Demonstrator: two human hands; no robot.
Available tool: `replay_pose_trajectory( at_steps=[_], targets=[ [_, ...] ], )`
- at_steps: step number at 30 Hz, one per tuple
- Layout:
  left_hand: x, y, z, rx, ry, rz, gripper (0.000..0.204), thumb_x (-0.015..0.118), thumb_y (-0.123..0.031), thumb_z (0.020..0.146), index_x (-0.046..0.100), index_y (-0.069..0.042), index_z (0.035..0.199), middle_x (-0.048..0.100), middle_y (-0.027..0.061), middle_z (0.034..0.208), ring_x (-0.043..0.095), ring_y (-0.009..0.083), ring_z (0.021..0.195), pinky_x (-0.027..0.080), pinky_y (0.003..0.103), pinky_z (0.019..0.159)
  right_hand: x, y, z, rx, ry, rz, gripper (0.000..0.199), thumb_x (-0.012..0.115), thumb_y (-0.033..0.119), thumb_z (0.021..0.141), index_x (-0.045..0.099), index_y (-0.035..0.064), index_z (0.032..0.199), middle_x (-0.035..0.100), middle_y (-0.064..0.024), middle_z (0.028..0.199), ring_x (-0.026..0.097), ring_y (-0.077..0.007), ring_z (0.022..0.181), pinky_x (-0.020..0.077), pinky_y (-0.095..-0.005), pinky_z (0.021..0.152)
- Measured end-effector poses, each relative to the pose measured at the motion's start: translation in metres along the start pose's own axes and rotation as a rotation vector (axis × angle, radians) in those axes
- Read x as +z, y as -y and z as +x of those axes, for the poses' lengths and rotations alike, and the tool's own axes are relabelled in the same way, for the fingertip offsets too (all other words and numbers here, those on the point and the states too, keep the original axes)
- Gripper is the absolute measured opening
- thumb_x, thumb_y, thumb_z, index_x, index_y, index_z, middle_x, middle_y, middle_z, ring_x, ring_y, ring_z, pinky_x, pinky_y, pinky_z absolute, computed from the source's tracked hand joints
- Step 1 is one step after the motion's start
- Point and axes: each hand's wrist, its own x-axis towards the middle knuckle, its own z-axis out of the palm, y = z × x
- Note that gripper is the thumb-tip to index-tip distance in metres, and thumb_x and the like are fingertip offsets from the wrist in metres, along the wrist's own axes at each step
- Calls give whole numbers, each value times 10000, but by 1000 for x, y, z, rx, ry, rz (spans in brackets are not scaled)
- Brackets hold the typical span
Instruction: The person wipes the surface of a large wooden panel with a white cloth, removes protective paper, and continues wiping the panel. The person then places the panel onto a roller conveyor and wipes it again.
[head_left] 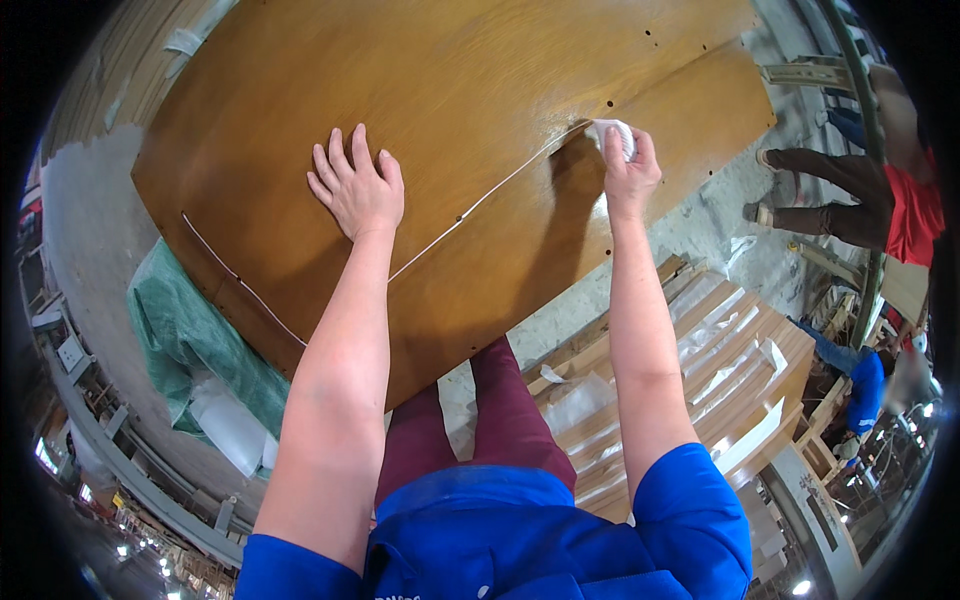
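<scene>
Head view looks straight down on the right hand (630,175), whose grip is pinched around a small white cloth pad (612,132), pressing it onto the brown wooden panel (450,90) at about two o'clock from the picture's middle; holding the pad bunched under the fingertips looks like a way to bear down on one narrow strip, right where a thin pale line (480,200) starts. The left hand (357,185) lies flat at about eleven o'clock, fingers spread and holding nothing, palm down on the panel, probably to steady the board. From the pad the pale line runs down toward eight o'clock and passes under the left forearm, so its middle stretch is hidden; whether it is a cord, a glue bead or a scratch is hard to say. A glossy patch near the pad may be wet finish or only glare. Whatever carries the panel is covered by it, so no worktop shows. A green sheet (190,340) sticks out at eight o'clock, and stacked boards with white strips (700,370) lie at four o'clock. At three o'clock another person in a red top (910,210) is cut off by the rim.
</scene>
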Motion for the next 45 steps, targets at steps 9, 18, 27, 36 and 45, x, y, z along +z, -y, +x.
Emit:
replay_pose_trajectory(
  at_steps=[9,18,27,36,45],
  targets=[
    [-1,2,1,-21,29,39,476,463,-328,889,375,-214,1342,306,76,1414,225,305,1335,167,527,1080,-8,0,36,41,30,-68,290,668,333,806,628,61,900,664,-77,757,624,-154,686,487,-282,652],
    [0,-1,2,6,-11,29,466,469,-322,885,387,-216,1331,324,78,1397,239,305,1325,177,533,1073,-18,-2,50,51,76,-184,285,637,353,822,630,90,932,667,-88,782,633,-212,701,489,-312,663],
    [-1,-4,0,-9,-22,44,460,472,-326,884,400,-221,1326,346,67,1392,260,293,1322,198,518,1072,-50,7,51,966,252,1511,354,490,403,901,507,51,874,508,-44,674,395,-119,484,330,-271,505],
    [1,-11,8,-106,-156,-21,429,572,-258,814,483,-83,1195,440,127,1297,361,315,1245,269,513,1025,-46,-17,71,639,240,649,218,583,269,884,570,68,967,578,-24,704,472,-90,508,345,-237,422],
    [40,-235,117,-156,-76,-69,466,455,-377,869,440,-171,1287,347,87,1388,226,305,1330,152,518,1083,-40,-32,108,138,591,361,228,658,192,835,644,25,989,667,-64,859,607,-121,807,476,-254,723]
  ],
)
